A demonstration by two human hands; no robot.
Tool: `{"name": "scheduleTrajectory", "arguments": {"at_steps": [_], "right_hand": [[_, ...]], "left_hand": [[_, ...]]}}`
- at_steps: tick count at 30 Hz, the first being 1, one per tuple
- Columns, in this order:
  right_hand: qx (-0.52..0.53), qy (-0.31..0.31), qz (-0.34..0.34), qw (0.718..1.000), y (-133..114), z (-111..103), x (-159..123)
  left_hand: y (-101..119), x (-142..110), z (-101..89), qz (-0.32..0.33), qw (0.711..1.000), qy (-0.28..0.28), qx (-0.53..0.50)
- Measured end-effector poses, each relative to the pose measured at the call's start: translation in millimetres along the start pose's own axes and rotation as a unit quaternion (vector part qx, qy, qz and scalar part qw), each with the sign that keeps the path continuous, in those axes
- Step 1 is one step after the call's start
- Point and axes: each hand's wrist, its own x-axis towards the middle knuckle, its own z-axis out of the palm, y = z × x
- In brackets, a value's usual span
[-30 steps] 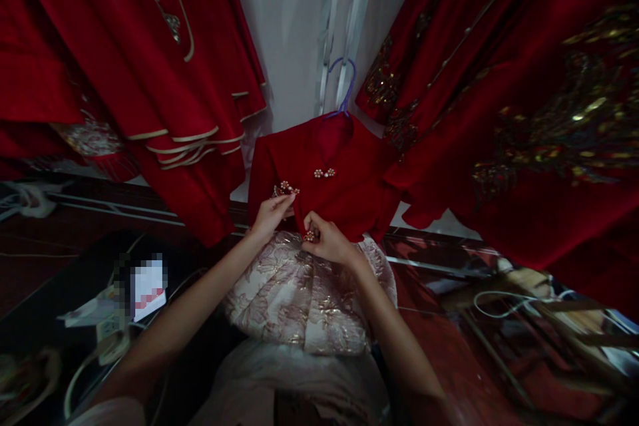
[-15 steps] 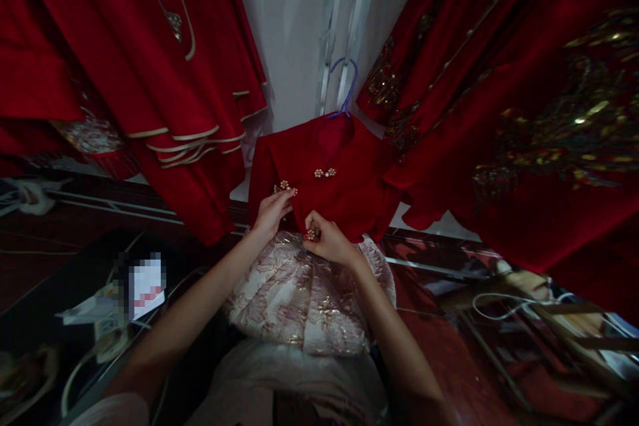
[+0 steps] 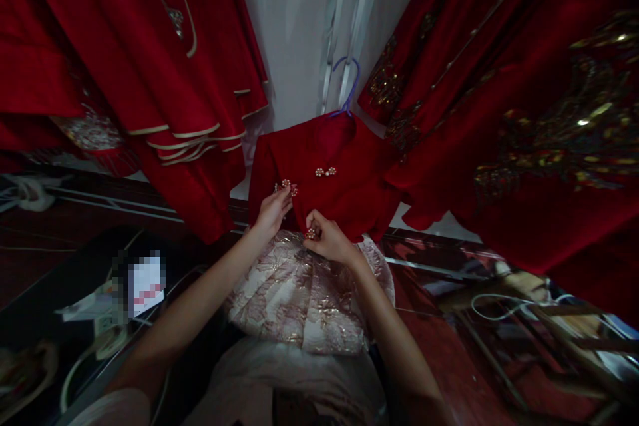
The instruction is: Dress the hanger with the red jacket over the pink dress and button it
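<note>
A small red jacket (image 3: pixel 349 203) hangs on a purple hanger (image 3: pixel 355 83) in front of me. Pearl-and-gold flower fasteners (image 3: pixel 325 172) sit on its upper chest. On the left, my left hand (image 3: pixel 273 213) is closed, its fingertips pinching red cloth right beside another beaded flower fastener (image 3: pixel 287 186). Lower and to the right, my right hand (image 3: pixel 329 239) pinches a beaded flower fastener (image 3: pixel 310 233) near the jacket's lower edge. Below both hands spreads a pale pink-gold brocade skirt (image 3: pixel 299 299) over my lap. Whatever lies under the fingertips is hidden.
Red garments (image 3: pixel 200 93) with cream piping hang on the left, and red embroidered ones (image 3: pixel 499 146) with gold sequins on the right. A dark table (image 3: pixel 44 293) at lower left bears a power strip (image 3: pixel 110 336) and cables. A wooden stool frame (image 3: pixel 494 359) stands at lower right.
My left fingertips have drawn slightly down and left, baring more of the beaded fastener there. My right hand stays nearly still on its fastener.
</note>
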Motion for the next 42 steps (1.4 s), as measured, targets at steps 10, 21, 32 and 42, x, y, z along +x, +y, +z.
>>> {"name": "scheduleTrajectory", "arguments": {"at_steps": [10,21,32,42], "right_hand": [[0.000,0.000,0.000,1.000,2.6,0.6,-0.6],[-0.025,-0.060,-0.004,0.998,-2.4,-9.8,-6.0],[-0.024,-0.051,-0.023,0.998,-2.9,-13.8,-6.1],[-0.035,-0.049,-0.022,0.998,-6.4,-14.5,-7.0]], "left_hand": [[0.6,5.2,-7.6,-0.012,1.000,-0.014,0.018],[9.2,8.1,13.4,0.066,0.977,-0.084,0.186],[34.3,5.0,60.9,0.482,0.602,-0.129,0.623],[50.1,16.9,65.6,0.480,0.649,-0.173,0.564]]}}
